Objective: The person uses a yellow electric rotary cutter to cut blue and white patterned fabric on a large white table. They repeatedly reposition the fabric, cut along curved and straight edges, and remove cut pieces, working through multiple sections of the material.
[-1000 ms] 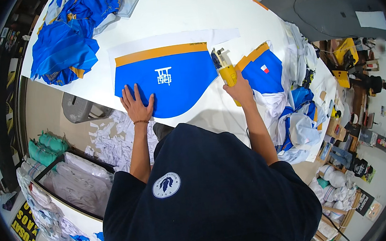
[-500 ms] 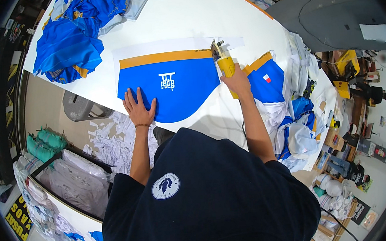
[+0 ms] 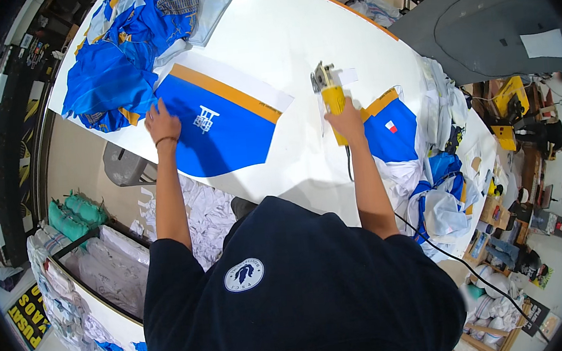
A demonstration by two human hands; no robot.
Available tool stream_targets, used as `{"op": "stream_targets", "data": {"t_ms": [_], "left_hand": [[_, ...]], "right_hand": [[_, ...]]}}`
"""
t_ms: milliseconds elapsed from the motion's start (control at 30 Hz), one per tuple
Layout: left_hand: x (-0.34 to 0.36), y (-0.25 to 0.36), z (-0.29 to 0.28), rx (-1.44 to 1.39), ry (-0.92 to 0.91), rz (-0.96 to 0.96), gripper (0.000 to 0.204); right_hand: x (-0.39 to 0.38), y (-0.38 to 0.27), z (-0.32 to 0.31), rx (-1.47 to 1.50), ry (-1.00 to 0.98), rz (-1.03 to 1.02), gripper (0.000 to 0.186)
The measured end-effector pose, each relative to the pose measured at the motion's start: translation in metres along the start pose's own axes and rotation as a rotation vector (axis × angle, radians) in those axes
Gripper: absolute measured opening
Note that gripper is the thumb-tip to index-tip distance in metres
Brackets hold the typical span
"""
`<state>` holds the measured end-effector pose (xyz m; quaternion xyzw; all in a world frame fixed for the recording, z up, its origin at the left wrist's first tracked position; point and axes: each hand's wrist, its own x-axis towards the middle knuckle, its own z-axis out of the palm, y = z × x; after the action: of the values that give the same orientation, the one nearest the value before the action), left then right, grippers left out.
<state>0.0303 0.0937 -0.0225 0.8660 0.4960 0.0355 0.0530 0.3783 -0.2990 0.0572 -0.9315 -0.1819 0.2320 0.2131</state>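
On the white table (image 3: 254,24) lies a blue sleeve-shaped fabric panel (image 3: 237,136) with an orange-yellow band, a white strip along it and a white printed mark. My left hand (image 3: 164,124) is at the panel's left end, fingers bent around its edge; their tips are partly hidden. A yellow hand-held electric fabric cutter (image 3: 334,100) is gripped in my right hand (image 3: 349,126), its metal head pointing away from me, to the right of the panel and apart from it. By the cutter's head lies a small white scrap (image 3: 348,75).
A heap of blue fabric pieces (image 3: 112,76) covers the far left of the table, touching the panel. Another blue piece (image 3: 390,129) lies right of the cutter, beside white and blue cloth (image 3: 441,208). The cutter's black cord (image 3: 462,263) trails rightward. White scraps (image 3: 198,216) litter the floor.
My left hand has moved left and the blue panel has shifted left and turned, its right end now nearer me. The cutter stays at the right, now separated from the panel by bare table.
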Motion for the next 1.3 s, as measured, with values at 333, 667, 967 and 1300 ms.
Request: {"op": "stream_targets", "data": {"t_ms": [333,667,967,1300], "left_hand": [[-0.074,0.229,0.022,-0.159,-0.052,0.547,0.083],[-0.151,0.182,0.008,-0.248,-0.048,0.462,0.078],[-0.208,0.096,0.011,-0.358,0.154,0.252,0.08],[-0.208,0.103,0.013,-0.331,0.189,0.209,0.077]], "right_hand": [[-0.176,0.063,-0.002,-0.184,-0.142,0.092,0.063],[-0.249,0.094,0.007,-0.134,-0.225,0.103,0.063],[-0.225,0.069,0.012,-0.187,-0.229,0.087,0.059],[-0.192,0.036,0.013,-0.232,-0.21,0.093,0.063]]}}
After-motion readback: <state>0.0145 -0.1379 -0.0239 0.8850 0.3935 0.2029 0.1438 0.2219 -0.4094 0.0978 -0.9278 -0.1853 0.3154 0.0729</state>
